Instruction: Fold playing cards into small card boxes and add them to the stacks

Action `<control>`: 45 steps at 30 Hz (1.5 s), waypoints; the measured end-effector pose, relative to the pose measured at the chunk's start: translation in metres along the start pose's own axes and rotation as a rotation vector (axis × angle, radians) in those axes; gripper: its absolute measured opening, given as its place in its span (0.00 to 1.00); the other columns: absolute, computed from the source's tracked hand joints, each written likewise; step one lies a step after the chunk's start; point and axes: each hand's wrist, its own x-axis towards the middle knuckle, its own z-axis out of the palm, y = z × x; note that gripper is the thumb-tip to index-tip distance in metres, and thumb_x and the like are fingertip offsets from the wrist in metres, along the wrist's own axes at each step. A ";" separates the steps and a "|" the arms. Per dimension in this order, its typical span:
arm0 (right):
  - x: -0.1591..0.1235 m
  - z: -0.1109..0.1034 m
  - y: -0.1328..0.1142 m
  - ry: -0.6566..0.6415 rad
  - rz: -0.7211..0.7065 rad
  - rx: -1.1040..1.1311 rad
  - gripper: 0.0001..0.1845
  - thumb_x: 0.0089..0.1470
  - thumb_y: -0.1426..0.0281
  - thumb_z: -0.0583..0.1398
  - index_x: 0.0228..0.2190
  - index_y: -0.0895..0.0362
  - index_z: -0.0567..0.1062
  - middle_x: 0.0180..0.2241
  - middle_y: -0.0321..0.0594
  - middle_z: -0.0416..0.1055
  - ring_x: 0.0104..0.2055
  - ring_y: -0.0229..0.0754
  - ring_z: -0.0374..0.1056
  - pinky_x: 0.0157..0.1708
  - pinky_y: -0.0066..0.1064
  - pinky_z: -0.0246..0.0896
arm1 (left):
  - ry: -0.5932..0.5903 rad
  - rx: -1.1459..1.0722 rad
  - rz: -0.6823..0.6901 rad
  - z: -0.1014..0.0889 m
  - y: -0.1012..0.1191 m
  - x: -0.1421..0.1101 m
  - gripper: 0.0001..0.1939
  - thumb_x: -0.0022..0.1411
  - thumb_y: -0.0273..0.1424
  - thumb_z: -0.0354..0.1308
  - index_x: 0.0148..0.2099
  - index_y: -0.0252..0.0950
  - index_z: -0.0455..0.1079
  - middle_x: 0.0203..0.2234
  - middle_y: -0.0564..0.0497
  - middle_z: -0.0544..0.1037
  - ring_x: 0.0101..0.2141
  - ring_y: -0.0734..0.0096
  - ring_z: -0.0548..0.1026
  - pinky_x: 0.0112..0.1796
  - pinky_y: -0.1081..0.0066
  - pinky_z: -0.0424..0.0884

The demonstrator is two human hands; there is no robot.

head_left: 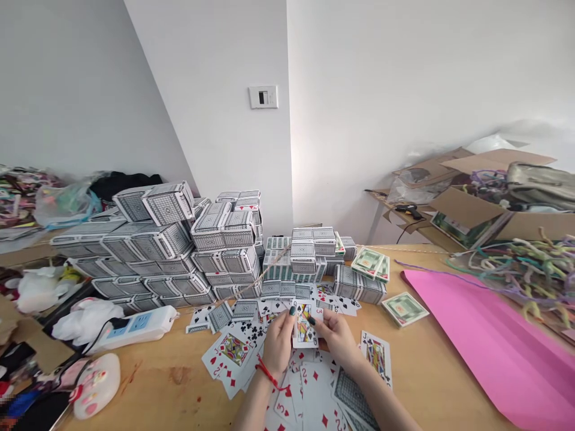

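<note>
My left hand (277,342) and my right hand (338,336) together pinch one face card (305,326) by its side edges, holding it upright just above the wooden table (431,365). A red string circles my left wrist. Loose playing cards (233,353) lie spread on the table under and around my hands, some face up, some face down. A jack card (376,353) lies to the right of my right hand.
Stacked packs of cards (179,251) form a wall behind my hands. A white power strip (137,326) lies at the left, a pink paper sheet (485,335) at the right, with cardboard boxes (467,209) and coloured pipe cleaners (530,269) behind it.
</note>
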 end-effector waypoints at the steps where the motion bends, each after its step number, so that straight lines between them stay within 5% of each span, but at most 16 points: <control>1: -0.001 0.001 -0.001 -0.014 0.005 0.011 0.19 0.43 0.54 0.60 0.23 0.56 0.64 0.19 0.32 0.63 0.22 0.37 0.60 0.24 0.28 0.57 | 0.010 -0.001 -0.004 0.000 -0.001 0.001 0.20 0.59 0.45 0.41 0.22 0.37 0.57 0.18 0.55 0.64 0.20 0.74 0.61 0.23 0.75 0.58; 17: 0.002 0.002 0.004 0.099 0.053 -0.106 0.21 0.42 0.52 0.59 0.17 0.55 0.60 0.13 0.28 0.55 0.14 0.32 0.50 0.14 0.23 0.49 | 0.078 0.337 0.071 0.005 -0.008 0.001 0.14 0.61 0.36 0.37 0.24 0.39 0.53 0.14 0.56 0.61 0.17 0.72 0.62 0.20 0.74 0.54; 26: 0.002 0.001 -0.002 0.036 -0.028 -0.042 0.17 0.46 0.55 0.57 0.27 0.57 0.71 0.22 0.36 0.68 0.23 0.40 0.63 0.24 0.29 0.59 | 0.131 0.535 0.179 0.010 -0.009 -0.003 0.13 0.62 0.33 0.38 0.26 0.39 0.57 0.12 0.54 0.64 0.14 0.72 0.64 0.17 0.73 0.48; 36: -0.009 0.015 0.008 0.456 -0.192 -0.542 0.13 0.48 0.59 0.55 0.21 0.54 0.71 0.15 0.35 0.63 0.17 0.38 0.55 0.20 0.28 0.46 | 0.128 0.840 0.334 0.017 -0.012 -0.008 0.14 0.63 0.32 0.39 0.29 0.38 0.63 0.10 0.52 0.66 0.13 0.71 0.66 0.18 0.72 0.47; 39: -0.007 0.013 0.007 0.409 -0.145 -0.400 0.14 0.47 0.57 0.56 0.23 0.55 0.72 0.16 0.36 0.65 0.17 0.39 0.57 0.20 0.28 0.48 | 0.155 0.728 0.241 0.015 -0.012 -0.006 0.14 0.63 0.33 0.38 0.28 0.39 0.60 0.11 0.53 0.66 0.13 0.71 0.65 0.17 0.73 0.48; 45: -0.003 0.008 -0.003 0.092 0.169 0.410 0.15 0.42 0.61 0.62 0.17 0.57 0.66 0.14 0.31 0.60 0.15 0.32 0.56 0.17 0.24 0.54 | 0.164 0.430 0.134 0.003 -0.007 0.002 0.14 0.62 0.33 0.38 0.24 0.40 0.53 0.12 0.56 0.62 0.14 0.74 0.62 0.17 0.74 0.50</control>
